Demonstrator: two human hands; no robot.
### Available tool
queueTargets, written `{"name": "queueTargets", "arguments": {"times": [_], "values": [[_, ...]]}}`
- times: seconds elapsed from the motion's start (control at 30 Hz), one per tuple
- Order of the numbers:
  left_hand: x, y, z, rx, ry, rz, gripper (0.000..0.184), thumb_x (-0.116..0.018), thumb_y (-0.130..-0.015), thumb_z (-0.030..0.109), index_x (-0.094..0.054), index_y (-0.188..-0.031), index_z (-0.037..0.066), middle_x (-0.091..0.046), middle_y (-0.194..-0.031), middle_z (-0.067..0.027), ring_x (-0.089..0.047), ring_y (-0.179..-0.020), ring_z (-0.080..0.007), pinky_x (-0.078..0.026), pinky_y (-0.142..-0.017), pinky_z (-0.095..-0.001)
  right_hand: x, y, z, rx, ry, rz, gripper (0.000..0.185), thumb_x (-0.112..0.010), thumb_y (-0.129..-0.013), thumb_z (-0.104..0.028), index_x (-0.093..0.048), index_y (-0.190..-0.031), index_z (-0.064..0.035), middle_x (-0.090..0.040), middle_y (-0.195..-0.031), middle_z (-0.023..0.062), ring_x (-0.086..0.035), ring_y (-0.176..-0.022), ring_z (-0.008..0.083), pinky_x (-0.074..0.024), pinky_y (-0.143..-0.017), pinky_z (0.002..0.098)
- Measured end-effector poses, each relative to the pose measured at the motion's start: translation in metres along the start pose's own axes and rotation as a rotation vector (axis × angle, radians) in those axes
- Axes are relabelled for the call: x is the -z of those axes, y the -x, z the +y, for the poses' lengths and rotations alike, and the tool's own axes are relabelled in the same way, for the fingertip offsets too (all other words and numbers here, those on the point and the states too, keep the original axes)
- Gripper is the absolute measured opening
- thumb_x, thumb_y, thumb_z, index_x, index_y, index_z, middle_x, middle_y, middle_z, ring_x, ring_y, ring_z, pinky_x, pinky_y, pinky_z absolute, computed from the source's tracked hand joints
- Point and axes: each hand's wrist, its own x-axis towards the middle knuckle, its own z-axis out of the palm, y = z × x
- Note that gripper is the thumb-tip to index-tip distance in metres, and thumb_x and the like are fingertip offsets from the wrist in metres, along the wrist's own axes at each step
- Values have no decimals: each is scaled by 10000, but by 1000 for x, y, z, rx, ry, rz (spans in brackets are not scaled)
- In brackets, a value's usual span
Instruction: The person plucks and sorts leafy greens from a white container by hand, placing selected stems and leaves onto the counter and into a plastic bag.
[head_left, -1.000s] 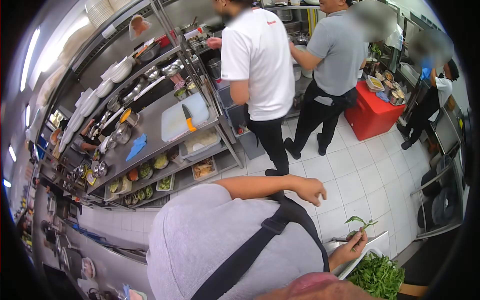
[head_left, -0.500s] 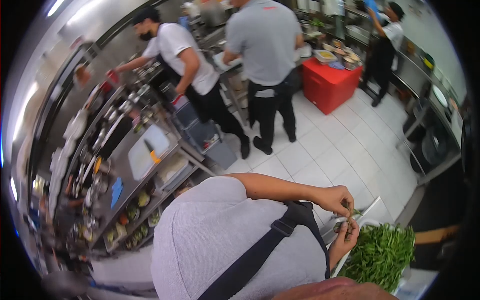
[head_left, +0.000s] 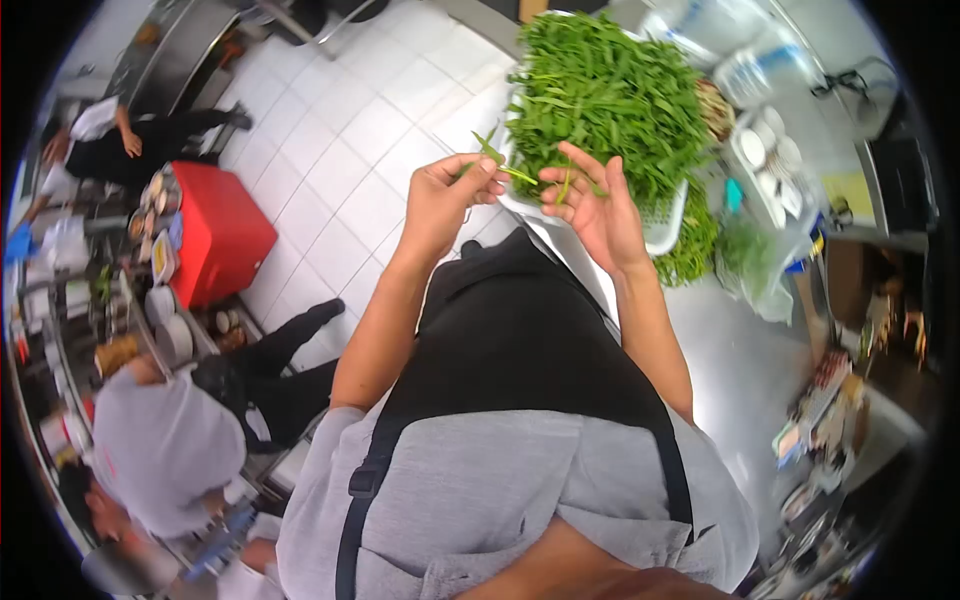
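Observation:
My left hand (head_left: 450,200) pinches a leafy green stem (head_left: 518,174) between thumb and fingers, its leaf sticking up beyond the fingertips. Facing it, my right hand (head_left: 608,220) has its fingers loosely spread, palm turned inward, with thin pieces of green stem (head_left: 564,188) caught among them. Both hands are raised in front of my black apron (head_left: 530,340), a small gap apart. Just beyond them, a large heap of leafy greens (head_left: 610,100) fills a white plastic basket (head_left: 664,232).
More greens (head_left: 690,245) lie beside the basket on a steel counter (head_left: 740,350). A plastic bag of greens (head_left: 750,255) and a white tray of cups (head_left: 765,165) stand to the right. Left are a red box (head_left: 220,235), a person in grey (head_left: 165,440) and another farther off (head_left: 100,130).
My view has swung right and down onto the basket and counter. My hands, close together before, are now apart, with the stem in my left hand and the right fingers spread.

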Motion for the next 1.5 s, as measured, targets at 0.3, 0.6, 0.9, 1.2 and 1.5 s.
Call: {"name": "queueTargets", "arguments": {"times": [0.3,0.6,0.9,1.2,1.5], "values": [[-43,-21,-14,-69,-145,-207,247,-695,-980,151,-719,-1111,-57,-746,-931,-99,-667,-811,-123,-540,-773,-267,26,28,-19,124,-37,12,598,-432,-1006,-174,-294,-1550,31,-506,-1431,279,-569,-1263,316,-442,-1089,457],[-112,-22,-43,-117,-236,-429,339,-706,-944,46,-646,-1255,-75,-740,-1022,-108,-687,-951,-139,-554,-879,-289,59,61,-22,276,452,209,512,-627,-934,81,-506,-1430,45,-693,-1137,121,-700,-1023,171,-556,-914,287],[-121,-29,-53,-49,-236,-293,334,-682,-941,-4,-634,-1267,-56,-709,-1071,-113,-685,-951,-154,-567,-858,-280,88,90,-20,376,377,382,451,-576,-961,76,-527,-1407,30,-678,-1114,149,-715,-1030,227,-560,-883,298],[-127,-32,-67,-80,-169,-388,237,-702,-947,39,-688,-1163,-57,-726,-1013,-106,-695,-875,-131,-577,-829,-256,95,93,-24,249,277,476,419,-625,-977,-10,-561,-1391,-3,-702,-1108,117,-676,-999,166,-554,-875,287],[-137,-13,-69,-154,-207,-416,279,-731,-924,42,-694,-1184,-53,-708,-1122,-116,-669,-1022,-158,-536,-905,-284,89,154,-83,596,642,603,234,-617,-979,-17,-664,-1208,-1,-723,-967,91,-710,-851,153,-580,-764,282]]}}
